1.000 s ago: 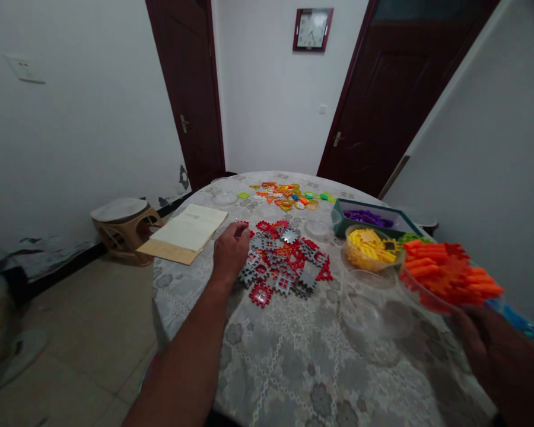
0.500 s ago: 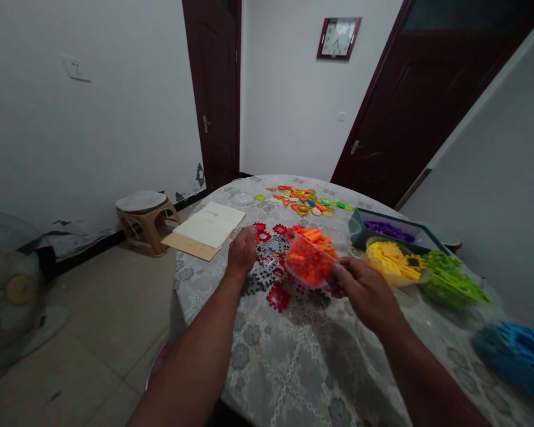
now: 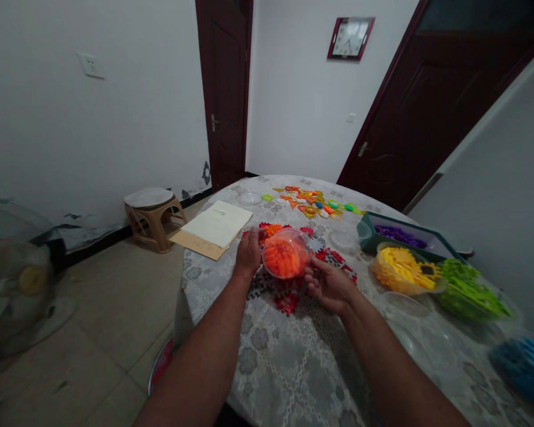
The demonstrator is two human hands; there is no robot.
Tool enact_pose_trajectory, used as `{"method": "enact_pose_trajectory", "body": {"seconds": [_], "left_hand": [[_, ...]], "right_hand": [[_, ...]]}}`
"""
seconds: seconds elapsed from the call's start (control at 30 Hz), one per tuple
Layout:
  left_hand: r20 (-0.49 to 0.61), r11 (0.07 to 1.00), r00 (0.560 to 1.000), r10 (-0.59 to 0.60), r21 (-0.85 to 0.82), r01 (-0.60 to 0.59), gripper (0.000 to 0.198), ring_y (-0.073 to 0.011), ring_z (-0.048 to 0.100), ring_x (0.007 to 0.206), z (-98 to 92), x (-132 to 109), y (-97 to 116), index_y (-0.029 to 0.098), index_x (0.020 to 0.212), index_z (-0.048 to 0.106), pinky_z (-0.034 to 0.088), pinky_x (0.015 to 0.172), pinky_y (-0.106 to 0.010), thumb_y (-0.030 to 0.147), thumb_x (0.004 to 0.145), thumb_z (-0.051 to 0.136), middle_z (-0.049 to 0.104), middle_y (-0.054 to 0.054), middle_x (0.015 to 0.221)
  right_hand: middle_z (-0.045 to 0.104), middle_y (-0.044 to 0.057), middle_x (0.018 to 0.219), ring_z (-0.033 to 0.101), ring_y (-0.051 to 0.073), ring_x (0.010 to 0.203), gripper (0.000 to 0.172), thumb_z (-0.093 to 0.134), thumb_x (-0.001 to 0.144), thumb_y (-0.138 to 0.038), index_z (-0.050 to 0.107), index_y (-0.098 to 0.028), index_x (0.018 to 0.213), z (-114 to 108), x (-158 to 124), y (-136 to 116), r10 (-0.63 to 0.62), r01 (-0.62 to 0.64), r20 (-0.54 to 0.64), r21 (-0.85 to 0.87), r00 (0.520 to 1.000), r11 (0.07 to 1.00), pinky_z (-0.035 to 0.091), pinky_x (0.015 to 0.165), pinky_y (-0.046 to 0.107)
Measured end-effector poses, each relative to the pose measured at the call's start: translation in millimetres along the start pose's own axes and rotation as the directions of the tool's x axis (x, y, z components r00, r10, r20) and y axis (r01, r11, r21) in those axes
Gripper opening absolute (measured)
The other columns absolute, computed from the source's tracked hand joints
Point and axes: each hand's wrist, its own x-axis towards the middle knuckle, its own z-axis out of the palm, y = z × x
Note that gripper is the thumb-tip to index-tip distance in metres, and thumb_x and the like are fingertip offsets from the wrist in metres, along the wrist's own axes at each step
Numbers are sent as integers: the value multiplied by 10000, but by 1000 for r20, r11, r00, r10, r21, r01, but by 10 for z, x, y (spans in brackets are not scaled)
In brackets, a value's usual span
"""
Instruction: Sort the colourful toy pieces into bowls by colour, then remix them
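Observation:
A clear round tub of orange plastic pieces is tilted above a pile of red and grey pieces on the patterned tablecloth. My right hand grips the tub's right side, fingers curled. On the other side, my left hand is at the tub's left edge, its fingers raised and close to it; whether they press on it is hard to see. Some orange pieces show just beyond the tub, between it and the far part of the red pile.
Tubs of yellow, green and blue pieces stand on the right, near a green box with purple pieces. Paper sheets lie left; mixed pieces lie at the back. A stool stands beyond.
The orange tub has moved left, toward my left hand, and tipped so its round shape faces me. Orange pieces now show beyond it. The view has shifted slightly.

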Motion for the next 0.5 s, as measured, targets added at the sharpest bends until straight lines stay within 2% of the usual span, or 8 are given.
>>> {"method": "enact_pose_trajectory", "body": {"seconds": [0.1, 0.23, 0.33, 0.43, 0.5], "left_hand": [[34, 997, 999, 33, 68, -35, 642, -255, 739, 1084, 14, -26, -18, 187, 1066, 772, 555, 1022, -430, 551, 1093, 244, 802, -131, 1112], [129, 946, 977, 172, 253, -200, 561, -248, 719, 1123, 28, -61, -15, 197, 1099, 732, 540, 1040, -433, 436, 1107, 224, 779, -133, 1156], [202, 903, 949, 242, 310, -296, 456, -241, 691, 1168, 45, -85, 12, 217, 1042, 715, 500, 1105, -433, 370, 1094, 289, 770, -113, 1141], [233, 883, 935, 266, 330, -333, 391, -255, 678, 1176, 67, -111, 35, 218, 1028, 707, 480, 1130, -458, 350, 1077, 343, 761, -119, 1134], [241, 870, 930, 276, 349, -348, 344, -263, 674, 1181, 82, -126, 35, 214, 1075, 702, 481, 1129, -465, 349, 1065, 386, 753, -129, 1160]], "right_hand": [[678, -23, 651, 631, 84, 475, 96, 603, 1009, -190, 604, -191, 913, 8, 58, -57, 53, -51, -10, 103, 999, 993, 525, 468, 148], [651, -25, 627, 604, 80, 462, 162, 557, 1030, -198, 605, -182, 876, 87, 26, -149, 79, -79, 9, 212, 997, 974, 511, 459, 144], [659, -12, 642, 602, 77, 465, 228, 499, 1058, -232, 606, -183, 863, 150, -104, -231, 77, -75, 6, 264, 997, 962, 503, 459, 144], [687, -2, 677, 616, 86, 489, 188, 532, 1036, -257, 626, -194, 885, 151, -365, -344, -10, 20, -39, 261, 999, 965, 507, 474, 157], [704, 3, 703, 630, 106, 515, 126, 593, 1003, -301, 650, -212, 935, 78, -621, -447, -154, 169, -104, 163, 983, 972, 514, 482, 182]]}}
